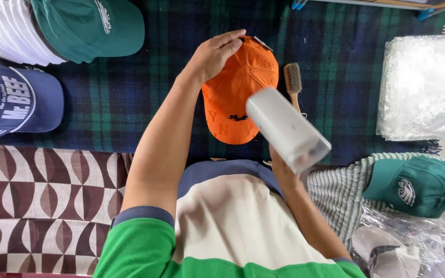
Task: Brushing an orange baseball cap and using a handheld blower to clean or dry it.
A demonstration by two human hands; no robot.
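Note:
An orange cap (238, 90) lies on a dark green and blue plaid blanket (130, 82) in the middle of the view. My left hand (215, 51) rests on the cap's back edge, fingers spread flat over it. My right hand (281, 164) grips the lower end of a white box-shaped device (287, 128), held tilted just above the cap's brim. A small wooden brush (293, 82) lies on the blanket right of the cap.
A green cap (91, 25) and a stack of white caps (3, 31) sit top left, a navy cap (11, 98) at left. A pile of clear plastic bags (423, 85) lies at right. Another green cap (415, 185) rests on a striped cloth lower right.

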